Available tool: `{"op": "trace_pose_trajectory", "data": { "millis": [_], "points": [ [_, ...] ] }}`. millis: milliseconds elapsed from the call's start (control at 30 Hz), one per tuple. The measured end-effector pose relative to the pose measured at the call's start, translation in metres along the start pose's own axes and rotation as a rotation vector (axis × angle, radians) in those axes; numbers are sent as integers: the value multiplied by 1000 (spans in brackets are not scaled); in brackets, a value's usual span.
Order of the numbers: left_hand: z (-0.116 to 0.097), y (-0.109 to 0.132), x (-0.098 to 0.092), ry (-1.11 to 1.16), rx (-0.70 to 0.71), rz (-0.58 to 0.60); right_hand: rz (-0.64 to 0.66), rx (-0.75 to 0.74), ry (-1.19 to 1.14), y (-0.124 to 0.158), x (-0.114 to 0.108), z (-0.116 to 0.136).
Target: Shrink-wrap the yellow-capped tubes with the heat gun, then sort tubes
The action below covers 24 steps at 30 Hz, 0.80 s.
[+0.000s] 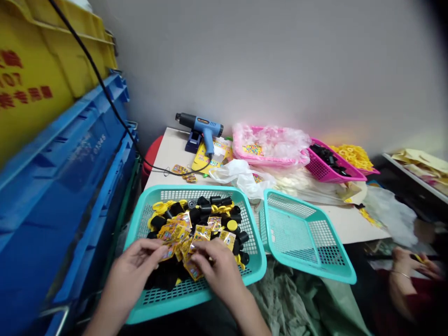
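Observation:
A turquoise basket (259,254) holds black cylindrical pieces (206,212) and yellow plastic rings or loops. On top of them lies a loose pile of shiny printed yellow labels (180,231). At the pile's left side, my left hand (135,263) pinches the edge of a label between thumb and fingers. My right hand (219,263) is closed on another label at the pile's right side, thumb against fingers. Both hands are over the near half of the basket. Some of the labels and pieces beneath them are hidden.
An empty turquoise basket (336,268) tilts at the right. Behind are a blue heat gun (206,133) on its stand, a bagged pink basket (245,156) and a magenta basket (317,170) of black parts. Blue crates (70,154) line the left. Another person's hands (402,270) work at far right.

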<state>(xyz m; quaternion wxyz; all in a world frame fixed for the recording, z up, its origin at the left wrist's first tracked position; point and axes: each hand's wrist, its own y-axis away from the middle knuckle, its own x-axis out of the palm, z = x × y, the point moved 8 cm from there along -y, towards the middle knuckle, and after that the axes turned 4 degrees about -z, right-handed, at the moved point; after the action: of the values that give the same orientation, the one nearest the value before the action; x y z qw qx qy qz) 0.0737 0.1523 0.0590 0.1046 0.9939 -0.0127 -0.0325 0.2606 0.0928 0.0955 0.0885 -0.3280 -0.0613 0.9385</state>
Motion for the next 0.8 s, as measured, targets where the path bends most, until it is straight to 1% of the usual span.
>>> {"op": "trace_pose_trajectory", "data": {
  "millis": [33,67,133,167,233,300,367,400,433,500,533,600,667,700,767,800],
  "points": [
    [3,-1,-6,34,-40,-27,-44,-28,60,-1,-8,-1],
    [4,-2,-10,66,-77,-49,-102,-26,115,-2,-20,-5],
    [2,-4,-13,118,-120,-66,-209,45,209,-7,-47,-22],
    [-1,-5,-12,132,-128,-62,-233,95,243,-9,-59,-33],
    [-5,-6,-7,133,-134,-30,-216,160,277,-16,-76,-54],
    [-5,-6,-3,109,-127,-7,-147,180,274,-22,-83,-68],
    [-2,-5,0,72,-111,5,-89,199,250,-25,-83,-77],
    [0,-4,0,50,-97,10,-80,211,234,-25,-82,-79],
    [1,-4,0,23,-73,16,-88,224,215,-25,-81,-80],
    [0,-3,-2,-57,5,10,-144,258,161,-22,-83,-81],
    [-3,-3,-2,-129,54,7,-183,277,125,-19,-85,-81],
    [-15,-6,2,-358,180,17,-258,310,35,-13,-88,-81],
    [-35,-11,17,-633,353,35,-305,327,-70,-9,-89,-80],
    [-46,-14,31,-743,447,63,-320,331,-127,-7,-87,-80],
    [-62,-21,68,-854,594,174,-338,340,-256,-5,-83,-80],
    [-64,-26,89,-867,623,272,-344,339,-324,-5,-79,-79]
  ]
}}
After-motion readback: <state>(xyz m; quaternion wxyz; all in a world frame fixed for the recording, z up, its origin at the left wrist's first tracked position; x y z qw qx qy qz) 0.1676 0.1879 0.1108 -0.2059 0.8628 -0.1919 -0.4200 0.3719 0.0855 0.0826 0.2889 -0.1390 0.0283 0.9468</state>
